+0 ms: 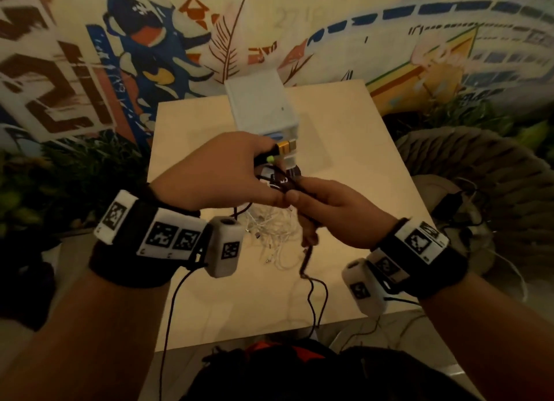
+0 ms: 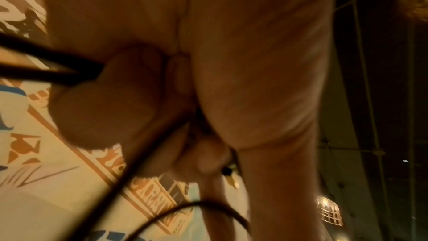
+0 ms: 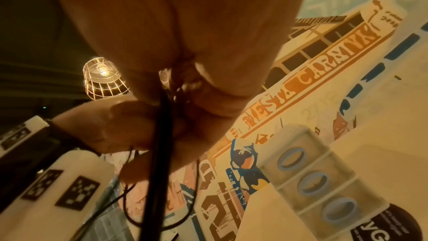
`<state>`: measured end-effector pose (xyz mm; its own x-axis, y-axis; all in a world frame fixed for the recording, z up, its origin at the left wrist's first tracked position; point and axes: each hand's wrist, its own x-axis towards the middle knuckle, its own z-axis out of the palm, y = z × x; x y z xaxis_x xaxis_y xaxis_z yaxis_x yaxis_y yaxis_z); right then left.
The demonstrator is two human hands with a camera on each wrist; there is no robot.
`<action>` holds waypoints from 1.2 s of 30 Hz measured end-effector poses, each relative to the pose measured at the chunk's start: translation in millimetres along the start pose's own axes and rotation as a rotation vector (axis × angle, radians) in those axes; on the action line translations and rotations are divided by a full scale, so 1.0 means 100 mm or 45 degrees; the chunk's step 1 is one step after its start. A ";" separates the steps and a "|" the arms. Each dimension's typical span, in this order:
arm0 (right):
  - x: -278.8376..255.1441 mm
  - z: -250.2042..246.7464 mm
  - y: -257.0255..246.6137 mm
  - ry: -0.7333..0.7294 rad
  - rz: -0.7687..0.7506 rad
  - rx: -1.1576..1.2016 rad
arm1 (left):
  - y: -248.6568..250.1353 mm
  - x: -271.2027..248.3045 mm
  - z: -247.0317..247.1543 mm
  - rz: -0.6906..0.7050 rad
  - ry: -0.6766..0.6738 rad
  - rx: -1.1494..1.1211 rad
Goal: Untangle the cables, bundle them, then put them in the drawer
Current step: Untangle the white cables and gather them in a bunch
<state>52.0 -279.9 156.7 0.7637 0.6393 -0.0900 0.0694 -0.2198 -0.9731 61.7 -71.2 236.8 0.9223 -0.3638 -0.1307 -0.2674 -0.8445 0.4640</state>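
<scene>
Both hands work the untangling step: left hand (image 1: 221, 172) pinches the dark cable (image 1: 305, 262) at its gold connector (image 1: 286, 147); right hand (image 1: 326, 211) grips its length. Next, presumably, coiling.

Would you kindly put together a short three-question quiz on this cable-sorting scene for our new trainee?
1. True or false: the left hand holds the dark cable near its gold connector.
2. What lies on the table beneath the hands?
A. a pile of white cables
B. a pair of scissors
C. a roll of tape
3. How many ring-handled drawers does the drawer unit show in the right wrist view?

Key: 1 true; 2 A; 3 three. The right hand grips the same dark cable.
</scene>
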 end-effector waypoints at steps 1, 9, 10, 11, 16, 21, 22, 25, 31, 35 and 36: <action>-0.02 -0.04 0.01 0.006 -0.012 0.023 | -0.04 0.00 -0.05 -0.011 0.012 -0.041; -0.18 -0.26 0.32 0.352 0.070 0.411 | -0.12 0.02 -0.19 -0.054 0.405 -0.603; -0.22 -0.30 0.39 0.376 0.079 0.416 | -0.12 0.04 -0.20 -0.085 0.468 -0.765; -0.26 -0.33 0.48 0.394 0.098 0.379 | -0.11 0.05 -0.23 -0.104 0.526 -0.954; -0.61 -0.28 1.13 0.216 0.477 -0.146 | -0.02 0.02 -0.47 -0.083 0.727 -1.472; -0.88 -0.06 1.43 -0.288 0.694 -0.460 | 0.01 -0.01 -0.53 0.000 0.610 -1.605; -0.88 -0.04 1.45 -0.365 0.694 -0.510 | 0.03 -0.01 -0.50 0.004 0.564 -1.617; -0.75 -0.17 1.39 -0.452 0.614 -0.725 | 0.14 0.02 -0.38 -0.004 0.441 -1.640; -0.08 -0.67 0.15 0.381 -0.057 -0.482 | 0.25 0.12 0.00 0.005 0.138 -1.668; 0.22 -0.75 -0.68 0.474 -0.380 -0.502 | 0.29 0.14 0.19 -0.053 0.017 -1.742; 0.27 -0.71 -0.77 0.438 -0.382 -0.605 | 0.29 0.14 0.21 -0.064 0.017 -1.712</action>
<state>112.8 -298.4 244.4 0.8233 0.4688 0.3201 0.5267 -0.4207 -0.7386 60.6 -109.3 230.1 0.9276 -0.3335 -0.1681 0.2388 0.1838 0.9535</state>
